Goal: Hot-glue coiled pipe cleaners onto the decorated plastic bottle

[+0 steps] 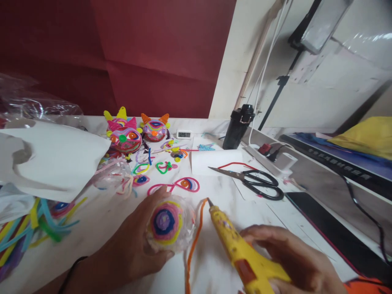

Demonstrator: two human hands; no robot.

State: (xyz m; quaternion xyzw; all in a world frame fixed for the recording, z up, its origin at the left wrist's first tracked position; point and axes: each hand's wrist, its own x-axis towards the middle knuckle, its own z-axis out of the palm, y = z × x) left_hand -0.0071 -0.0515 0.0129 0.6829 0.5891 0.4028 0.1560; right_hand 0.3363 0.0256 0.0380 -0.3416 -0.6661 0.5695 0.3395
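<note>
My left hand (pixel 139 232) is wrapped round a clear plastic ball (pixel 187 222). Coloured rings of fuzzy craft stem (pixel 167 222), purple, blue, pink and yellow, cover the side of the ball that faces me. In my right hand (pixel 294 253) is a yellow hot glue gun (pixel 232 241), its nozzle pointing up and left. An orange pipe cleaner (pixel 199 228) runs between the two hands, and its upper end meets the nozzle tip or lies just behind it. Beyond the ball lies a pink-edged eye shape (pixel 187 184) made of coiled stems.
Black-handled scissors (pixel 254 181) lie on white paper (pixel 214 161). Decorated balls (pixel 154 128) with horns stand at the back, near a small clock (pixel 184 134). A black bottle (pixel 239 126) and a power strip (pixel 271 157) are at right. Loose pipe cleaners (pixel 39 224) lie left.
</note>
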